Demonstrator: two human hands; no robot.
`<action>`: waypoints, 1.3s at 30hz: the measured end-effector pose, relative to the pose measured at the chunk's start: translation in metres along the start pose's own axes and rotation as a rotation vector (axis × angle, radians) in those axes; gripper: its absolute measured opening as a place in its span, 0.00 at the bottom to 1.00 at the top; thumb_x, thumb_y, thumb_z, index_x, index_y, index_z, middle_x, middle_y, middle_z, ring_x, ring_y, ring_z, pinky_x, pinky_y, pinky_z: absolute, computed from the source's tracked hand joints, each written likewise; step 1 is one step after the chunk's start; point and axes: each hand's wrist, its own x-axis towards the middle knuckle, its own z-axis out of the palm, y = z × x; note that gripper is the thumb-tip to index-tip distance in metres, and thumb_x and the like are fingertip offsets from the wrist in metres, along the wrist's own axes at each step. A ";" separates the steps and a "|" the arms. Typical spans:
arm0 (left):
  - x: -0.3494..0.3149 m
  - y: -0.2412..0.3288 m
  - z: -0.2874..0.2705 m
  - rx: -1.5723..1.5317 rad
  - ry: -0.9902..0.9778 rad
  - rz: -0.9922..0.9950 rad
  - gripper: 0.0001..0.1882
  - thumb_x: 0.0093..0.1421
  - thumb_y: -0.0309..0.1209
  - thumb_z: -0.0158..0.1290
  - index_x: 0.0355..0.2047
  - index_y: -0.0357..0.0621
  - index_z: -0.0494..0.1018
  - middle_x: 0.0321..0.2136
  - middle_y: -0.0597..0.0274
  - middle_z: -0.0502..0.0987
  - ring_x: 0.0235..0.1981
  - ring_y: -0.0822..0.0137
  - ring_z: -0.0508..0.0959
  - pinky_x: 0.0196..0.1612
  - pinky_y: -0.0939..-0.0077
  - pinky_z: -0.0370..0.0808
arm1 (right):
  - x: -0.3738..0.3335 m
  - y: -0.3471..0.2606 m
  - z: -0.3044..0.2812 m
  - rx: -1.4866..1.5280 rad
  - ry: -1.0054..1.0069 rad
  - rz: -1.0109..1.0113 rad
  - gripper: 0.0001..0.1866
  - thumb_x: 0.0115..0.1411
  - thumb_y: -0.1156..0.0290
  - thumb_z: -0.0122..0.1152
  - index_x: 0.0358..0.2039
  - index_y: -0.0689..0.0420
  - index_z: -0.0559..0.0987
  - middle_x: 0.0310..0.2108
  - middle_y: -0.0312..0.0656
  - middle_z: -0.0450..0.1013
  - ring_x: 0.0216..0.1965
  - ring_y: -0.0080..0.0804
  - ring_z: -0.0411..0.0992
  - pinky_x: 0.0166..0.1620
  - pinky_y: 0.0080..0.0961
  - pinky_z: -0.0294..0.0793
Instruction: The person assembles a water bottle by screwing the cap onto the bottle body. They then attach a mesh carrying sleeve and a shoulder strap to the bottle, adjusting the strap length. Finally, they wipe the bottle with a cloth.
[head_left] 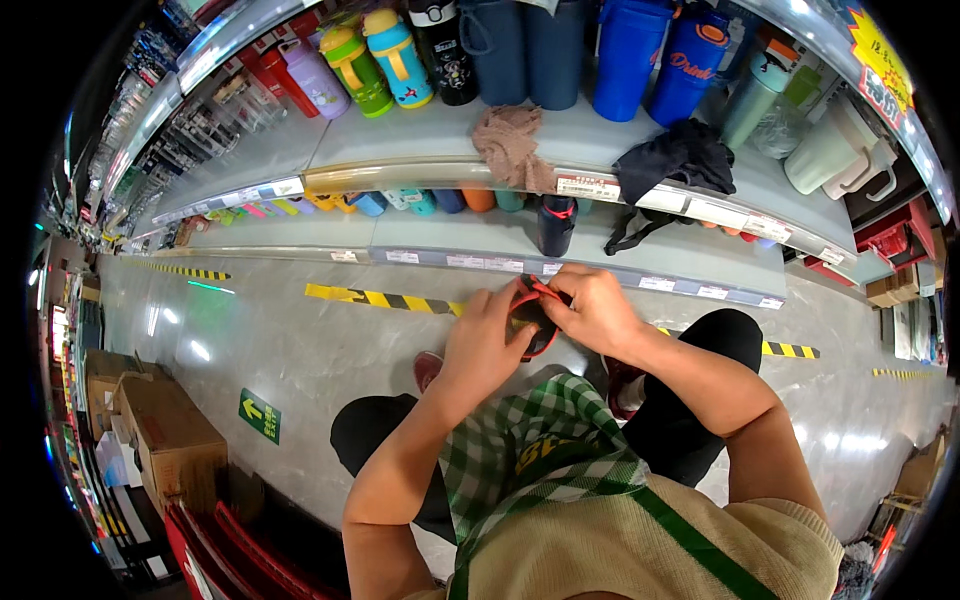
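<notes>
In front of the shelf's lower edge, both my hands hold a dark bottle sleeve [534,338] with red trim, its round mouth facing up. My left hand [482,338] wraps the sleeve's left side, fingers curled over the rim. With fingertips pinched, my right hand [598,308] grips the red edge at the upper right. Whether anything sits inside the sleeve is too dark to tell. Just beyond my hands, a dark bottle [556,226] with a red band stands upright on the lower shelf. A crumpled brown cloth [514,148] hangs over the shelf edge above it.
A black fabric bundle [676,162] with a dangling strap drapes over the upper shelf's edge [400,178]. Several bottles, including a blue one [632,62], line that shelf. Cardboard boxes [168,440] stand at the left. Yellow-black tape [385,300] runs along the floor.
</notes>
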 end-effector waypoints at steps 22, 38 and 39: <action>-0.004 0.013 -0.003 0.319 0.246 0.405 0.07 0.50 0.25 0.57 0.30 0.38 0.73 0.49 0.51 0.67 0.51 0.48 0.67 0.48 0.60 0.66 | 0.001 0.009 -0.008 0.144 0.049 0.127 0.05 0.50 0.78 0.60 0.26 0.68 0.76 0.25 0.47 0.71 0.25 0.35 0.72 0.29 0.26 0.69; -0.002 -0.003 0.011 -1.616 -0.018 -0.577 0.16 0.67 0.41 0.42 0.47 0.44 0.68 0.43 0.63 0.75 0.41 0.70 0.75 0.42 0.70 0.71 | -0.019 -0.018 0.020 -0.075 0.099 -0.465 0.06 0.44 0.80 0.65 0.24 0.63 0.76 0.32 0.44 0.71 0.29 0.38 0.72 0.27 0.28 0.73; -0.003 -0.005 0.012 -1.606 -0.005 -0.564 0.16 0.67 0.41 0.42 0.47 0.45 0.68 0.43 0.64 0.75 0.41 0.70 0.75 0.42 0.70 0.71 | -0.018 -0.018 0.020 0.005 0.105 -0.446 0.07 0.44 0.80 0.65 0.25 0.63 0.76 0.33 0.44 0.71 0.30 0.38 0.72 0.28 0.28 0.73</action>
